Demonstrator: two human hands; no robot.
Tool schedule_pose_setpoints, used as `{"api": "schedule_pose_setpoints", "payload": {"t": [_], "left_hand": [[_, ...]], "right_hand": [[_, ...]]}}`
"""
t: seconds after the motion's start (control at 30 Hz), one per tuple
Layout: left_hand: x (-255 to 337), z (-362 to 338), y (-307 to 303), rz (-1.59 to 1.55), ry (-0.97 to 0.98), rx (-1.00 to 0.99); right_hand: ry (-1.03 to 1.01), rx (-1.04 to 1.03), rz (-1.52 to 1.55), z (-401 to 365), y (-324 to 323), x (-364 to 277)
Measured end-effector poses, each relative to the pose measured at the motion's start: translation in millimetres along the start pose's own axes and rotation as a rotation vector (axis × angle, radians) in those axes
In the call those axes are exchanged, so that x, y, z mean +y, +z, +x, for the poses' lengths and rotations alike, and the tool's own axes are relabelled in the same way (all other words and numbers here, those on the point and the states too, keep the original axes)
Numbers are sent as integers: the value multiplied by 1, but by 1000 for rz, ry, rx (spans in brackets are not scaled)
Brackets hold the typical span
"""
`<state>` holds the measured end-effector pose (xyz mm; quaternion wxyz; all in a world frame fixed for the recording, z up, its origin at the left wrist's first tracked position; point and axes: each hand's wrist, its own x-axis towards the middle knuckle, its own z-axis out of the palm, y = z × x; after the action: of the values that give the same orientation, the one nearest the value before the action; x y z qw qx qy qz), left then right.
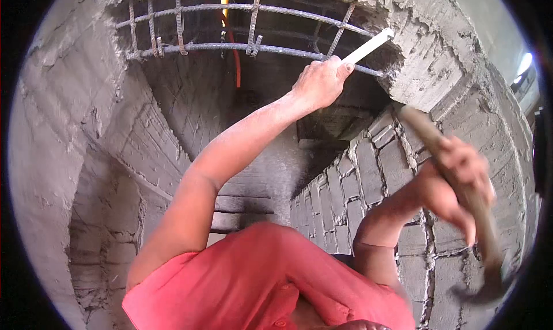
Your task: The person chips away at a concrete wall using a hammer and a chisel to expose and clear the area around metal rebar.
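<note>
My left hand (pixel 324 82) is closed around a pale, straight chisel (pixel 368 46), whose far end meets the broken concrete edge (pixel 423 70) at the upper right. Just below that hand runs a steel reinforcing bar. On the right, my right hand (pixel 458 183) grips a hammer (pixel 477 212) by its wooden handle. The hammer's dark head is low at the right, away from the chisel and smeared by motion. Inside the left fist, the lower part of the chisel is hidden.
Ribbed reinforcing bars (pixel 253 19) cross the opening above. An orange-red tube (pixel 236 65) hangs behind them, near a yellow piece (pixel 225 7). A rough brick wall (pixel 397 163) rises on the right, close to the right arm. Plastered concrete (pixel 52 128) stands at the left.
</note>
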<state>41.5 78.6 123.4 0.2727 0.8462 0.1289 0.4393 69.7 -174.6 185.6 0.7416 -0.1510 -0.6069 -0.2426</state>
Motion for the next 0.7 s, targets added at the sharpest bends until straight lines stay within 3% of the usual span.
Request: {"api": "schedule_pose_setpoints", "payload": {"t": [0.13,0.17,0.2,0.23,0.27,0.33,0.37,0.4,0.47,0.53,0.6,0.67,0.7], "left_hand": [[-4,-1,0,9,-5,-16],[-5,2,3,14,14,4],[-9,3,8,12,18,8],[-10,-4,9,13,52,20],[-11,6,6,22,111,54],[-10,2,5,74,29,-9],[-6,-1,4,63,14,-35],[-4,5,-2,60,12,-37],[1,3,-7,55,9,-40],[7,2,-10,32,-21,-47],[6,3,-10,26,-29,-65],[-2,6,-5,51,59,-17],[-1,-3,-6,52,48,-26]], "right_hand": [[-208,-53,-216,-36,-1,68],[205,67,-514,-88,-28,109],[835,-202,-705,-89,-22,111],[946,13,-478,-97,-13,109],[925,22,-467,-91,-11,107],[613,165,68,-74,-9,75],[410,58,-116,-54,-6,56],[283,118,147,-45,-13,45],[-94,15,223,-2,20,3],[-400,-176,-46,7,5,3],[-243,-111,-205,-36,6,64],[844,-94,-591,-104,-18,106],[970,56,-338,-115,-23,107]]}}
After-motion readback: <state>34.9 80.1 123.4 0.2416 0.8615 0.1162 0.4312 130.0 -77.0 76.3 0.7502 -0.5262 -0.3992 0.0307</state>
